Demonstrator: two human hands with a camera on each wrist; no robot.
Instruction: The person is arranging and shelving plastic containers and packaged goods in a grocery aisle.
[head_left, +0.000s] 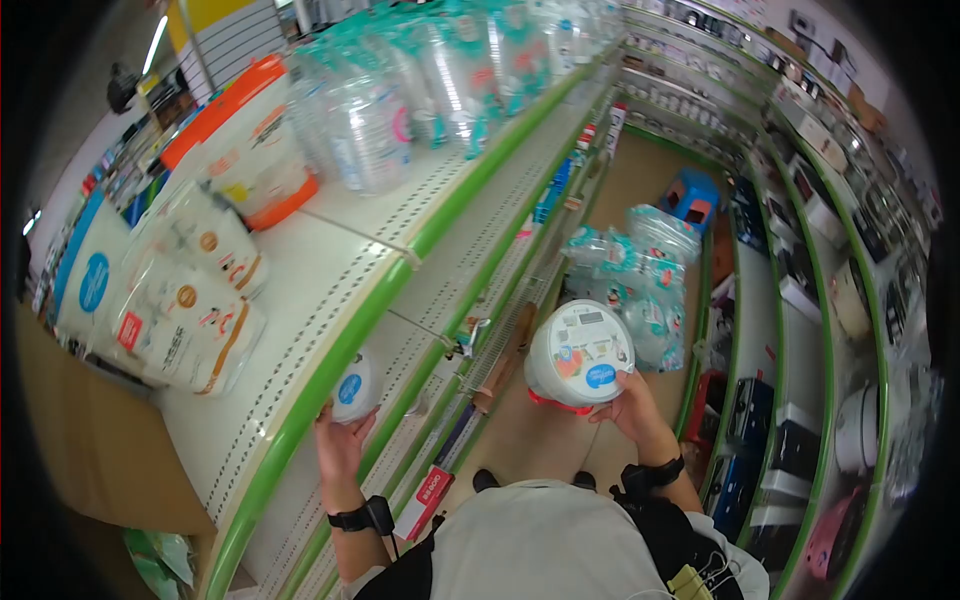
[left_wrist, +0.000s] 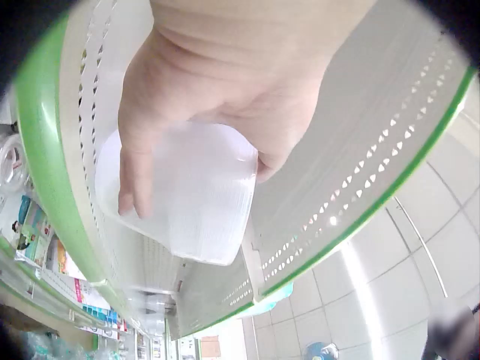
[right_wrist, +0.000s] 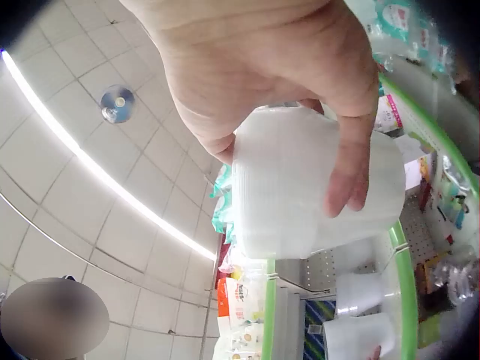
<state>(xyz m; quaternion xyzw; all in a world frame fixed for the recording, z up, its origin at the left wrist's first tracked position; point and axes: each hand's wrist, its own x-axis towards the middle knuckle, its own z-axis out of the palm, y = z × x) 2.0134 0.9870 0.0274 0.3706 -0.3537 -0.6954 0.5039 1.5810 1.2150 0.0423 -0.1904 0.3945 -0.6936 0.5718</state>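
Note:
In the head view my left hand (head_left: 345, 440) grips a whitish round plastic container (head_left: 355, 388) with a blue oval label, just inside the shelf level below the top one. The left wrist view shows the fingers spread around the sides of this translucent container (left_wrist: 202, 195). Out over the aisle, my right hand (head_left: 630, 410) holds a larger round white tub (head_left: 580, 355), its printed lid facing up with a blue oval on it. Seen from the right wrist, thumb and fingers curl around the tub's smooth wall (right_wrist: 289, 187).
On the top shelf (head_left: 330, 260), edged in green, stand large printed packs (head_left: 190, 320), an orange-rimmed pack (head_left: 250, 150) and sleeves of clear cups (head_left: 370, 130). Plastic-wrapped bundles (head_left: 640, 270) lie on the aisle floor before a blue stool (head_left: 690, 200). Stocked shelves (head_left: 800, 300) line the right side.

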